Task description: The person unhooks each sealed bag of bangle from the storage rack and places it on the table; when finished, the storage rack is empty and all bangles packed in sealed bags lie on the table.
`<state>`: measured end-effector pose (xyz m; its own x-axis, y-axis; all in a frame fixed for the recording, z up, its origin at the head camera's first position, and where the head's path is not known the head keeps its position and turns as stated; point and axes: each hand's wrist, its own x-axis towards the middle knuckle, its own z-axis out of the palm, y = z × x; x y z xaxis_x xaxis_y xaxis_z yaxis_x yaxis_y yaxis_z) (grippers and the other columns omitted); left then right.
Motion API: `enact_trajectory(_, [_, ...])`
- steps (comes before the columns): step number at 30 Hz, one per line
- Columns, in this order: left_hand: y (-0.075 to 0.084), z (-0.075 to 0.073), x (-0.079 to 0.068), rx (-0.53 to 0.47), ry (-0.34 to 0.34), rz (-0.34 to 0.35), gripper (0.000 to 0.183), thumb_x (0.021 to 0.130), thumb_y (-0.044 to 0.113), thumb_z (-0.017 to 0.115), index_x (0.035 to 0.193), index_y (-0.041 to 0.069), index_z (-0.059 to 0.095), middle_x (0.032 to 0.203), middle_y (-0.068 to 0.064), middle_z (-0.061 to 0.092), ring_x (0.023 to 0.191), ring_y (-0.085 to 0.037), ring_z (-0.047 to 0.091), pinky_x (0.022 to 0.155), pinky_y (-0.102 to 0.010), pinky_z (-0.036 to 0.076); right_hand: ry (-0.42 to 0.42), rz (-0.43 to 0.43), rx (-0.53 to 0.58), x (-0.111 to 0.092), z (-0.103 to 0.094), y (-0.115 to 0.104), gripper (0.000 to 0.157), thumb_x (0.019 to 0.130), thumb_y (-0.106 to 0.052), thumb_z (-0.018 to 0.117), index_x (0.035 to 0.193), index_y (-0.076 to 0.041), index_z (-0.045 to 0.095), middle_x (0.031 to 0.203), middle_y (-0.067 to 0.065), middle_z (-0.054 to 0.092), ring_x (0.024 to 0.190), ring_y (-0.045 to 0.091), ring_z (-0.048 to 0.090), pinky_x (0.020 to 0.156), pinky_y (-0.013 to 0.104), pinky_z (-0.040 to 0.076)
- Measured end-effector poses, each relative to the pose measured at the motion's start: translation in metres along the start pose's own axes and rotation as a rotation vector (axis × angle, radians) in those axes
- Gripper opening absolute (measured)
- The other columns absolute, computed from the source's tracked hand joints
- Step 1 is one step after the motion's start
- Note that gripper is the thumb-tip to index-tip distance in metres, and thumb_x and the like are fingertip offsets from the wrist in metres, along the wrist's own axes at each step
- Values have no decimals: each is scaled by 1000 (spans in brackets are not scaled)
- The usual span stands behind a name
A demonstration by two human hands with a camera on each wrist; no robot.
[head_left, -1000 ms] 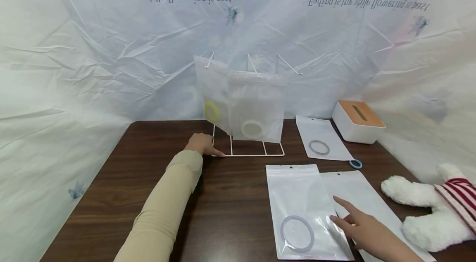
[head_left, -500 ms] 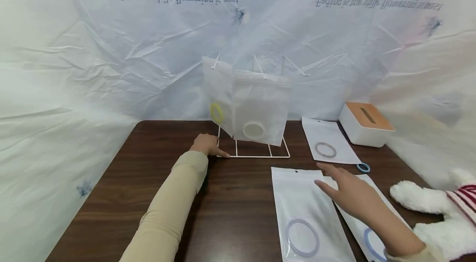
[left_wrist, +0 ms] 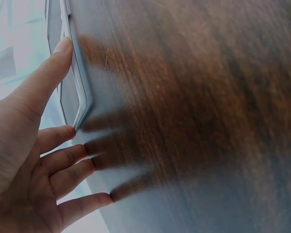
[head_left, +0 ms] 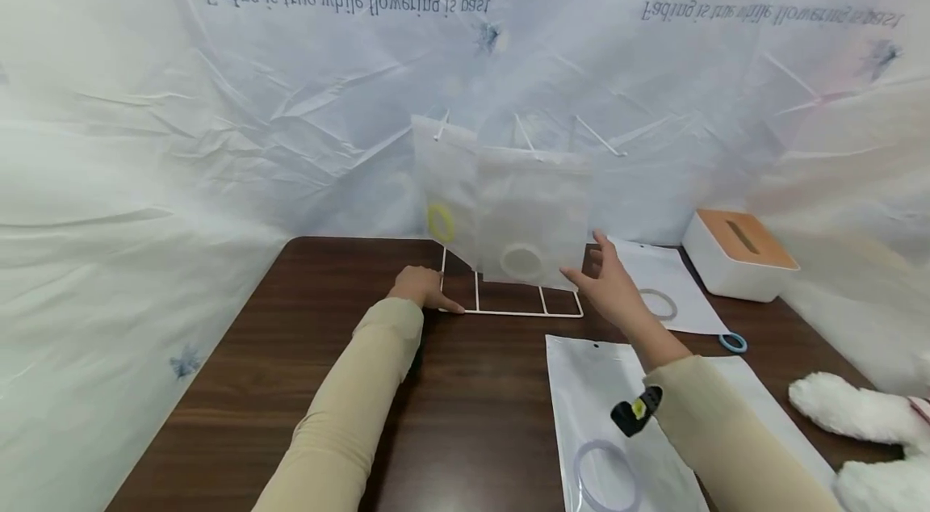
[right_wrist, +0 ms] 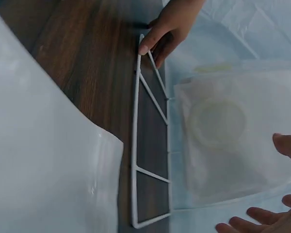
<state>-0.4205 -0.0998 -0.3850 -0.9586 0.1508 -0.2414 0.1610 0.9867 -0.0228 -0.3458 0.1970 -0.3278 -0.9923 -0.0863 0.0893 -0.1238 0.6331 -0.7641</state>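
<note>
My left hand [head_left: 423, 290] holds the front left corner of a white wire rack [head_left: 523, 313] on the table. In the left wrist view its thumb [left_wrist: 63, 51] lies on the bar, with the fingertips down at the corner. Two frosted white zip bags hang from the rack's hooks: one bag [head_left: 446, 173] shows a yellow ring, the other bag [head_left: 538, 197] a pale ring. Beside the lower right edge of the pale-ring bag, my right hand [head_left: 610, 282] has its fingers spread and holds nothing. Whether it touches the bag I cannot tell.
A white bag [head_left: 592, 383] with a lilac ring [head_left: 606, 476] lies at the front right. Another bag [head_left: 686, 294] with a grey ring [head_left: 659, 304] lies behind, near a blue ring [head_left: 733, 343]. A white tissue box [head_left: 734, 270] and a plush toy [head_left: 850, 407] stand at right.
My right hand has moved from above the flat bags at the front right, forward and left, to the hanging bag. The left hand stays on the rack. The head view has shifted slightly left.
</note>
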Motion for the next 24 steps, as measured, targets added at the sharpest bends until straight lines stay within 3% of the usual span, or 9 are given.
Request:
enact_trajectory(3, [2,2,0,10,1,3,95,82,78,57,152,15,43,145,-10,52,121,-27,57,99,-39,47,47,39,84,13,11,7,89,100,-34,60,159,-7,0,155,29,28,141,43,32,109,57,34])
enact_trajectory(6, [1,3,0,7,13,-1,95,82,77,58,152,16,43,145,-9,53,121,-27,57,99,-39,47,119,60,89,20,21,12,72,100,-34,61,155,-5,25,142,26,47,128,41,48,102,54,41])
enact_trajectory(8, [0,3,0,-3,22,-4,94,81,77,59,151,16,43,144,-10,54,118,-27,59,96,-39,48,165,73,46,21,27,13,58,99,-37,62,143,-4,44,131,23,56,117,39,55,94,52,45])
enact_trajectory(11, [0,2,0,-12,28,-3,94,81,77,60,151,17,44,141,-10,56,115,-27,60,93,-38,50,199,56,-19,19,31,14,43,99,-38,62,122,-3,59,119,20,63,101,35,59,81,45,47])
enact_trajectory(16, [1,1,0,-14,30,-2,94,80,77,60,150,16,45,139,-10,57,113,-27,61,91,-38,51,210,-27,-91,9,31,14,35,99,-40,62,99,-5,62,94,14,65,79,28,54,66,37,43])
enact_trajectory(24, [0,-1,-3,-29,27,-7,95,80,77,61,151,17,44,140,-10,57,115,-28,60,91,-40,51,224,-76,-123,-16,26,18,36,102,-41,57,102,-6,67,89,10,70,68,18,60,59,32,47])
